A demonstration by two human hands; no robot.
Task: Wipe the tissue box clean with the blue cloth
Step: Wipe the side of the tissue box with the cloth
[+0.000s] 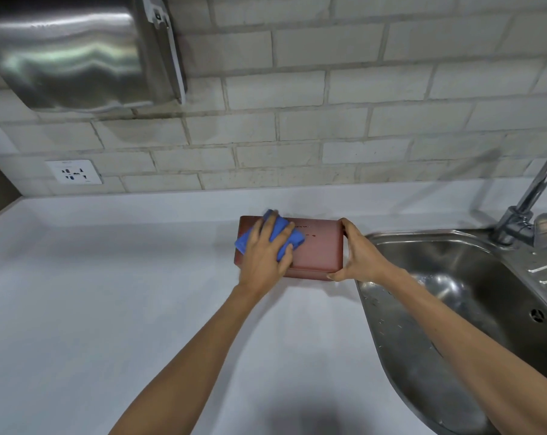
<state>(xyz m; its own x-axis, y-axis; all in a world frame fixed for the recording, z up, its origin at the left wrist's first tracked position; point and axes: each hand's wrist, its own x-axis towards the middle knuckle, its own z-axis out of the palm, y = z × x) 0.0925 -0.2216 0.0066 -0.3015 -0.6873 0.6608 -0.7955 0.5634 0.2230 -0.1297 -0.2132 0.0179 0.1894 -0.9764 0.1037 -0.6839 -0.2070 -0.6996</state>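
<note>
I see the tissue box (pixel 316 249), a reddish-brown rectangular box, lying flat on the white countertop (pixel 109 277) just left of the steel sink (pixel 454 277). Its broad upper face shows small dark markings near the far edge. The blue cloth (pixel 284 237), folded into a thick pad, lies pressed on the left part of that face, its left corner overhanging the box's left edge. The right part of the face is bare.
</note>
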